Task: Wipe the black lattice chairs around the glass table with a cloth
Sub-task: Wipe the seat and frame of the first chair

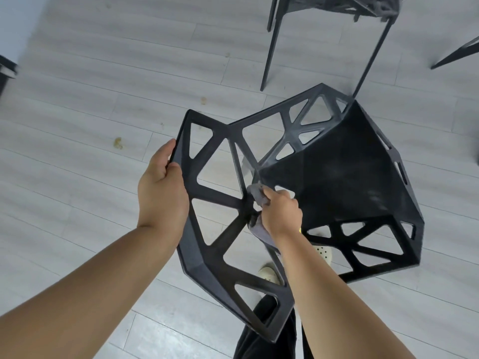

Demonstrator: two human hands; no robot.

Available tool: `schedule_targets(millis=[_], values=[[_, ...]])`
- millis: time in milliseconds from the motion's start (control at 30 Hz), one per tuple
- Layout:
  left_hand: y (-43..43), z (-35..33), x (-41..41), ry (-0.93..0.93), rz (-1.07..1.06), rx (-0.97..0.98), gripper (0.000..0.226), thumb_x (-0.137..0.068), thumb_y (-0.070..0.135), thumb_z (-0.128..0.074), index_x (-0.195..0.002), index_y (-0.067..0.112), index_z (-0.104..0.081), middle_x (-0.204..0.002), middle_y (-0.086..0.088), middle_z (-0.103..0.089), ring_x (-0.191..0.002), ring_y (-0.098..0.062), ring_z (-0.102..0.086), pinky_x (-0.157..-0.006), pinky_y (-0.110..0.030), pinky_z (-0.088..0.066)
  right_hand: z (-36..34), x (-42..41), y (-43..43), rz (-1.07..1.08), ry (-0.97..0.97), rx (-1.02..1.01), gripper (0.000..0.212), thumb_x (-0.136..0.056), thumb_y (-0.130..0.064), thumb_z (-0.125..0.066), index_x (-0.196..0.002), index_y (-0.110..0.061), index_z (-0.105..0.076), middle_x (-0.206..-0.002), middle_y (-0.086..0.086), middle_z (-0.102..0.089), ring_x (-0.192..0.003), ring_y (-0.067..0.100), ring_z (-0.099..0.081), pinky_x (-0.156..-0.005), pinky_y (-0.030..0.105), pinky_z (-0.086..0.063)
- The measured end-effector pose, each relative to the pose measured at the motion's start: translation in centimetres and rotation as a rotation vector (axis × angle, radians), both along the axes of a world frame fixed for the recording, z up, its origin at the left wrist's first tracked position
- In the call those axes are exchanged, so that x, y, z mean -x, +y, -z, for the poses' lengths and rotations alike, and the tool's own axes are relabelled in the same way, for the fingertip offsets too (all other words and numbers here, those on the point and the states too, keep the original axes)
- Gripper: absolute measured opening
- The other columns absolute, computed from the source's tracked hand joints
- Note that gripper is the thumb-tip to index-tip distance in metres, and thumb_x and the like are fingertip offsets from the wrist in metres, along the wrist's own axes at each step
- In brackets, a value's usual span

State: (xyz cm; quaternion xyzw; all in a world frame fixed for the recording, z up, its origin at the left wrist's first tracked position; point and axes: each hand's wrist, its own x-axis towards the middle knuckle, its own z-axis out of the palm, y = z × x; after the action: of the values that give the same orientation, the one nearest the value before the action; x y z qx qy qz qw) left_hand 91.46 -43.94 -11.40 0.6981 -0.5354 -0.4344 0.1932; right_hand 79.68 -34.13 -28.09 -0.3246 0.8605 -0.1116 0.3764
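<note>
Left hand (162, 187) grips chair (337, 177) edge, 9 o'clock; right hand (281, 211) fingers (283, 196) clench cloth (258, 196), mid-wipe on lattice. Seat dusty; far chair (337, 5), 1 o'clock, probably unwiped.

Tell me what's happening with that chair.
A person is wiping a black lattice chair. The left hand grips the edge of its backrest, apparently to steady it, while the right hand presses a grey cloth onto a joint of the lattice bars beside the seat. A second black chair stands behind it on the pale floor.
</note>
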Motion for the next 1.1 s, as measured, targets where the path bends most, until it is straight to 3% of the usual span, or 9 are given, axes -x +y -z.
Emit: schedule_targets(millis=[100,167,200,300,433,700,833,967,1100], values=[[0.0,0.3,-0.3,-0.012,-0.002,0.014,0.048,-0.097,0.015,-0.030,-0.134,0.040,-0.047,-0.078,0.011,-0.056,-0.039,-0.002,-0.035,-0.036,-0.012,-0.033,1.1,-0.3,1.1,-0.113,-0.180,0.009,0.050,-0.096,-0.014,-0.038,-0.138,-0.039,-0.042,-0.136,-0.004,-0.047,-0.118,0.030,-0.042,-0.098,0.044,-0.038],[0.1,0.4,-0.4,-0.012,0.002,0.023,0.048,-0.097,0.015,-0.030,-0.134,0.039,-0.047,-0.105,0.006,-0.064,-0.039,0.001,-0.038,-0.038,-0.010,-0.034,1.1,-0.7,1.9,-0.163,-0.278,0.051,0.053,-0.094,-0.010,-0.037,-0.137,-0.040,-0.044,-0.134,-0.008,-0.050,-0.119,0.028,-0.042,-0.100,0.044,-0.037],[0.1,0.4,-0.4,-0.009,0.004,0.025,0.048,-0.097,0.015,-0.030,-0.135,0.039,-0.047,-0.119,0.013,-0.060,-0.041,0.002,-0.040,-0.039,-0.009,-0.034,0.7,-0.6,2.4,-0.183,-0.293,0.083,0.054,-0.092,-0.008,-0.038,-0.135,-0.040,-0.046,-0.132,-0.009,-0.051,-0.119,0.026,-0.042,-0.101,0.043,-0.037],[0.3,0.4,-0.3,-0.003,-0.004,0.024,0.049,-0.097,0.014,-0.030,-0.136,0.039,-0.046,-0.120,0.036,-0.047,-0.044,0.002,-0.042,-0.041,-0.009,-0.035,-2.0,-0.9,3.5,-0.311,-0.301,0.250,0.053,-0.090,-0.004,-0.046,-0.133,-0.033,-0.052,-0.130,-0.001,-0.053,-0.120,0.023,-0.044,-0.101,0.036,-0.037],[0.3,0.5,-0.4,-0.010,0.003,0.038,0.049,-0.096,0.015,-0.030,-0.136,0.038,-0.046,-0.139,-0.006,-0.049,-0.040,0.003,-0.040,-0.039,-0.009,-0.034,-7.9,-3.5,5.0,-0.402,-0.320,0.508,0.058,-0.083,-0.001,-0.056,-0.132,-0.032,-0.054,-0.127,-0.011,-0.055,-0.103,0.021,-0.049,-0.090,0.027,-0.041],[0.3,0.7,-0.4,-0.014,-0.005,0.040,0.048,-0.096,0.015,-0.030,-0.137,0.037,-0.045,-0.136,-0.005,-0.052,-0.039,0.003,-0.039,-0.039,-0.010,-0.034,-12.6,-5.3,9.0,-0.515,-0.081,0.815,0.045,-0.080,-0.013,-0.047,-0.117,-0.034,-0.062,-0.114,-0.014,-0.058,-0.085,0.018,-0.052,-0.072,0.037,-0.043],[0.3,0.7,-0.3,-0.020,-0.013,0.039,0.048,-0.096,0.016,-0.031,-0.134,0.039,-0.047,-0.133,-0.006,-0.054,-0.065,-0.006,-0.056,-0.050,-0.012,-0.037,-6.9,-4.5,7.6,-0.363,-0.079,0.787,0.049,-0.077,-0.002,-0.053,-0.113,-0.033,-0.065,-0.116,-0.017,-0.061,-0.088,0.019,-0.055,-0.074,0.038,-0.047],[0.2,0.9,-0.4,-0.026,0.005,0.037,0.048,-0.095,0.017,-0.030,-0.133,0.041,-0.048,-0.121,0.000,-0.061,-0.065,-0.003,-0.048,-0.056,-0.016,-0.039,-0.9,-2.1,5.7,-0.389,0.057,0.588,0.047,-0.071,0.003,-0.057,-0.101,-0.031,-0.070,-0.104,-0.012,-0.067,-0.075,0.021,-0.053,-0.067,0.035,-0.050],[0.1,1.0,-0.4,-0.051,0.011,0.044,0.046,-0.096,0.017,-0.030,-0.132,0.041,-0.047,-0.112,0.012,-0.061,-0.065,-0.001,-0.049,-0.056,-0.015,-0.040,1.7,0.3,3.0,-0.462,0.039,0.328,0.039,-0.080,-0.001,-0.050,-0.099,-0.031,-0.066,-0.101,-0.008,-0.062,-0.085,0.021,-0.047,-0.075,0.037,-0.045]])
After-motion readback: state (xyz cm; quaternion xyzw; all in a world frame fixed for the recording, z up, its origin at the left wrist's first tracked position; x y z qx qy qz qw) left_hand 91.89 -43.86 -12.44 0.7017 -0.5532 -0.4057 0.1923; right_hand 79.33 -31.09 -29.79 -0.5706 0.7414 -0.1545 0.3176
